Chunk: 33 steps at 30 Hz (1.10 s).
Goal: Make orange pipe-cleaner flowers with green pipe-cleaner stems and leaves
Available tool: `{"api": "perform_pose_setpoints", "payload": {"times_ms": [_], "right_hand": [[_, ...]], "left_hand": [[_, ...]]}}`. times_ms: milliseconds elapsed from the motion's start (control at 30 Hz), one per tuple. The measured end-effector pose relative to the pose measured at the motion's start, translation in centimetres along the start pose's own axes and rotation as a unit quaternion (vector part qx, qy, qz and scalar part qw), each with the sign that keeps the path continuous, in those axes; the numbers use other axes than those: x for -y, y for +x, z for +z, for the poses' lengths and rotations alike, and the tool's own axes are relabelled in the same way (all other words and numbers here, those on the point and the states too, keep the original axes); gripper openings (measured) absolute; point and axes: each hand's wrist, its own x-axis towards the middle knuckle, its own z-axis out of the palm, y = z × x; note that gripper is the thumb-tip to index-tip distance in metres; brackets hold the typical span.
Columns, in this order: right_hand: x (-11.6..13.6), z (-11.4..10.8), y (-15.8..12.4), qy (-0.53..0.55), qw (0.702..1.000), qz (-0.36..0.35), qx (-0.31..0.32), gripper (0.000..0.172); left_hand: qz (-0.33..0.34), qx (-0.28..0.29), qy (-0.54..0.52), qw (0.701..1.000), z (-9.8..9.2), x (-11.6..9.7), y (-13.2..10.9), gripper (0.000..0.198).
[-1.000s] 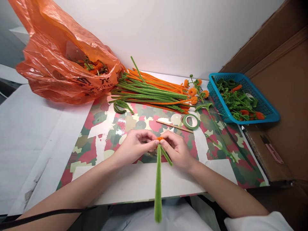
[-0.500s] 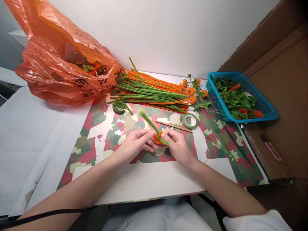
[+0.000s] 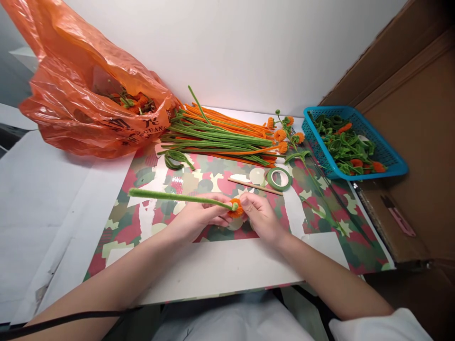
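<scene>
Between both hands, above the front of the board, is a small orange pipe-cleaner flower [image 3: 235,208]. My left hand [image 3: 202,213] is closed, its thumb and fingers at the flower's left side. A green pipe cleaner [image 3: 174,196] stretches left from the flower's middle across my left hand, its near end curled there. My right hand [image 3: 261,215] pinches the flower's right edge between thumb and fingers. Behind the hands lie a thin wooden stick [image 3: 255,187] and a roll of green tape [image 3: 279,179].
Green pipe cleaners [image 3: 220,135] and orange ones lie in a bundle at the back. Finished orange flowers [image 3: 280,135] lie right of them. An orange plastic bag [image 3: 95,123] stands left, a blue basket [image 3: 355,175] of green pieces right. A pink cutter [image 3: 400,218] rests on cardboard.
The green pipe cleaner has swung from pointing up and away to lying leftward over my left hand. Its near end now sits curled at the flower's middle. Both hands stay at the flower.
</scene>
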Motion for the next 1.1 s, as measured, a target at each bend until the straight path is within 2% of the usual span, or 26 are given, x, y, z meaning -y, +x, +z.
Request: {"api": "perform_pose_setpoints", "payload": {"times_ms": [200, 467, 567, 633, 733, 900, 967, 1100], "right_hand": [[0.3, 0.1, -0.1, -0.003, 1.000, 0.002, 0.016, 0.038], [0.0, 0.4, 0.0, 0.022, 0.999, 0.024, 0.024, 0.032], [0.1, 0.4, -0.2, -0.029, 0.998, -0.039, -0.038, 0.016], [0.3, 0.3, -0.3, -0.086, 0.987, -0.112, -0.078, 0.020], [0.4, 0.3, -0.3, -0.119, 0.976, -0.165, -0.083, 0.009], [0.3, 0.3, 0.1, -0.024, 0.993, -0.072, -0.087, 0.028], [0.3, 0.4, 0.3, -0.001, 0.994, -0.058, -0.088, 0.032], [0.4, 0.4, 0.3, -0.023, 0.991, -0.078, -0.103, 0.022]], "left_hand": [[0.053, -0.032, 0.001, 0.998, 0.3, 0.2, 0.0, 0.025], [0.040, -0.038, 0.000, 0.998, 0.5, 0.1, -0.1, 0.031], [0.052, -0.032, -0.007, 0.998, 0.6, 0.1, -0.1, 0.032], [0.053, -0.025, 0.011, 0.998, 0.7, 0.0, -0.2, 0.033], [0.045, -0.011, 0.052, 0.998, 0.9, -0.1, -0.3, 0.028], [0.044, 0.010, 0.078, 0.996, 1.1, -0.2, -0.4, 0.022], [0.054, 0.021, 0.087, 0.995, 1.1, -0.1, -0.4, 0.020], [0.067, 0.046, 0.110, 0.991, 1.1, 0.0, -0.5, 0.016]]}}
